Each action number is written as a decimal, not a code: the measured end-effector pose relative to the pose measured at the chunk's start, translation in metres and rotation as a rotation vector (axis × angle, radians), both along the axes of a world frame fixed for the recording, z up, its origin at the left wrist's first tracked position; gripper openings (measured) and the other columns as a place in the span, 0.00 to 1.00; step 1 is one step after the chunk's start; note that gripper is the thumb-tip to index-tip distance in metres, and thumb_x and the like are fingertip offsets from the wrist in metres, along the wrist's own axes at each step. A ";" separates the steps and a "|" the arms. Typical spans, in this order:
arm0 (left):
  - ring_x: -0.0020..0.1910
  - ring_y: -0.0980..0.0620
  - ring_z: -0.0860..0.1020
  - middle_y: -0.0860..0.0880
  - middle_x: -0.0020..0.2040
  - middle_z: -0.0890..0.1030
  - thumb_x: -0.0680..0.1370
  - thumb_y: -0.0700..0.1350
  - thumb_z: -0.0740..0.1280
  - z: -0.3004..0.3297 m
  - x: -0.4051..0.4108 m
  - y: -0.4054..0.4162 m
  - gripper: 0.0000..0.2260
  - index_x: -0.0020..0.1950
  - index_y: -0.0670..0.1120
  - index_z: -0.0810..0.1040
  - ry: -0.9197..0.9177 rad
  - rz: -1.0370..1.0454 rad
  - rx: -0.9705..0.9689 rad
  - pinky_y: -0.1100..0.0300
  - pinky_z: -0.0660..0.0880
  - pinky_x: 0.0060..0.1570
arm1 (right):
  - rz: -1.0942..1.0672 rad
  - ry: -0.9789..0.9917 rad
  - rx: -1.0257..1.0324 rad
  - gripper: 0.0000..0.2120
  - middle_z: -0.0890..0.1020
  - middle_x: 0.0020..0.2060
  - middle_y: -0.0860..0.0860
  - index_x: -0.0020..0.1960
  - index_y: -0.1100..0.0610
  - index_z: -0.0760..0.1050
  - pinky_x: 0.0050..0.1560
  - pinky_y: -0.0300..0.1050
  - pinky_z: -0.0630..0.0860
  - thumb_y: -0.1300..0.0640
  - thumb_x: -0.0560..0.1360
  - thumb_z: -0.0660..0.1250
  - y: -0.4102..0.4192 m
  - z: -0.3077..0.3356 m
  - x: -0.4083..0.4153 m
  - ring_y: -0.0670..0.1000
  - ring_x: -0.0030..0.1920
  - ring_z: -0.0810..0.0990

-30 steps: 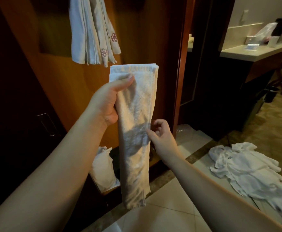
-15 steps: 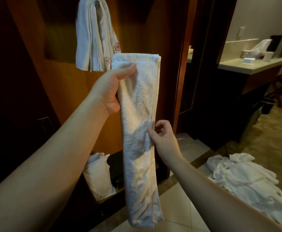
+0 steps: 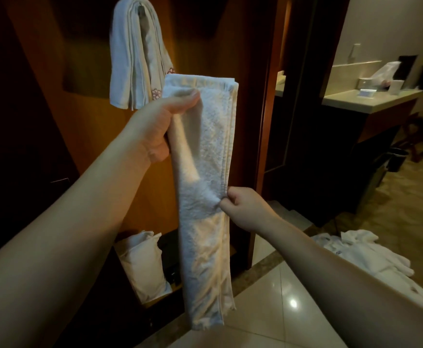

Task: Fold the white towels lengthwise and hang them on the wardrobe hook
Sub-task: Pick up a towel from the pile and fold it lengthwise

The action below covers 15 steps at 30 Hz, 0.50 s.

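Towel first: long white terry towel folded lengthwise into a narrow strip [image 3: 205, 197] hangs vertically in mid-air in front of the orange-brown wooden wardrobe panel [image 3: 84, 136], lower end above the glossy cream floor tiles [image 3: 280, 310]. Left hand [image 3: 155, 126] has its grip clamped on the strip near the top, thumb pressed across the front face, other fingers hidden behind the cloth. Right hand [image 3: 248, 209] pinches the strip's right edge about midway down, fingers curled, cloth puckered at the pinch. Up left, bundle of white folded towels with small pink flower embroidery [image 3: 137, 61] already hangs from a dark wardrobe hook [image 3: 140, 8]; top of the held strip overlaps its lower right corner in view, contact can't be told. White stuffed cloth bag [image 3: 142, 264] sits in the wardrobe's lower compartment. Heap of crumpled white towels [image 3: 371, 259] lies on the floor at right. Pale stone-topped desk [image 3: 366, 99] stands far right with small blurred items on it.
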State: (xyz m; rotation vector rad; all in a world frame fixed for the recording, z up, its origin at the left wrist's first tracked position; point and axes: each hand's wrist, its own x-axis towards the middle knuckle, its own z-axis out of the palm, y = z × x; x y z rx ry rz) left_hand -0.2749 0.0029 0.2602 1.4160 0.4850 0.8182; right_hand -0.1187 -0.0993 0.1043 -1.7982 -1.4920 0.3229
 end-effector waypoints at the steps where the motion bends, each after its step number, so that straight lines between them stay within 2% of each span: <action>1: 0.46 0.50 0.86 0.51 0.45 0.87 0.72 0.50 0.75 0.002 -0.001 0.002 0.16 0.58 0.49 0.79 0.001 0.003 0.010 0.48 0.80 0.47 | 0.014 0.040 -0.011 0.11 0.80 0.31 0.40 0.35 0.47 0.75 0.28 0.32 0.67 0.48 0.76 0.64 -0.001 0.003 0.002 0.37 0.33 0.77; 3: 0.48 0.49 0.86 0.51 0.46 0.87 0.73 0.49 0.75 0.006 -0.002 0.006 0.14 0.58 0.49 0.80 -0.014 -0.004 0.023 0.49 0.82 0.46 | 0.045 0.249 0.000 0.09 0.82 0.38 0.32 0.40 0.45 0.81 0.36 0.32 0.73 0.43 0.72 0.64 -0.001 0.006 0.004 0.34 0.39 0.81; 5: 0.51 0.47 0.86 0.48 0.49 0.87 0.74 0.49 0.74 0.011 -0.003 0.010 0.13 0.57 0.48 0.81 -0.040 -0.015 0.010 0.48 0.83 0.45 | 0.124 0.562 0.032 0.10 0.86 0.49 0.39 0.47 0.39 0.84 0.51 0.38 0.79 0.40 0.69 0.68 -0.001 0.000 0.006 0.41 0.50 0.85; 6: 0.51 0.46 0.86 0.47 0.50 0.87 0.75 0.49 0.74 0.013 -0.002 0.012 0.13 0.58 0.48 0.81 -0.052 -0.017 -0.007 0.48 0.83 0.45 | 0.163 0.664 0.042 0.12 0.87 0.52 0.44 0.49 0.39 0.85 0.55 0.43 0.80 0.39 0.67 0.73 -0.002 -0.005 0.006 0.46 0.53 0.85; 8: 0.50 0.45 0.86 0.46 0.49 0.87 0.76 0.48 0.74 0.016 0.002 0.015 0.13 0.58 0.46 0.80 -0.070 -0.005 -0.049 0.47 0.83 0.42 | 0.185 0.691 0.021 0.22 0.86 0.54 0.46 0.51 0.39 0.84 0.57 0.48 0.81 0.33 0.59 0.79 -0.001 -0.018 0.003 0.49 0.55 0.85; 11: 0.49 0.43 0.86 0.44 0.49 0.87 0.77 0.47 0.74 0.019 0.008 0.025 0.15 0.61 0.45 0.78 -0.084 0.034 -0.101 0.46 0.83 0.42 | 0.113 0.652 -0.003 0.36 0.86 0.54 0.47 0.56 0.44 0.82 0.62 0.55 0.79 0.27 0.53 0.78 0.002 -0.034 -0.004 0.50 0.55 0.85; 13: 0.48 0.42 0.86 0.43 0.48 0.87 0.76 0.46 0.74 0.022 0.009 0.036 0.16 0.61 0.43 0.78 -0.091 0.079 -0.145 0.45 0.83 0.43 | 0.053 0.669 0.014 0.37 0.86 0.54 0.48 0.59 0.47 0.81 0.62 0.58 0.79 0.28 0.56 0.77 0.001 -0.040 -0.004 0.50 0.54 0.85; 15: 0.46 0.41 0.86 0.42 0.47 0.87 0.75 0.46 0.75 0.023 0.010 0.047 0.16 0.60 0.42 0.78 -0.084 0.131 -0.186 0.44 0.83 0.41 | 0.047 0.667 0.022 0.31 0.86 0.54 0.48 0.58 0.47 0.82 0.63 0.59 0.78 0.31 0.60 0.75 0.000 -0.043 -0.005 0.50 0.55 0.85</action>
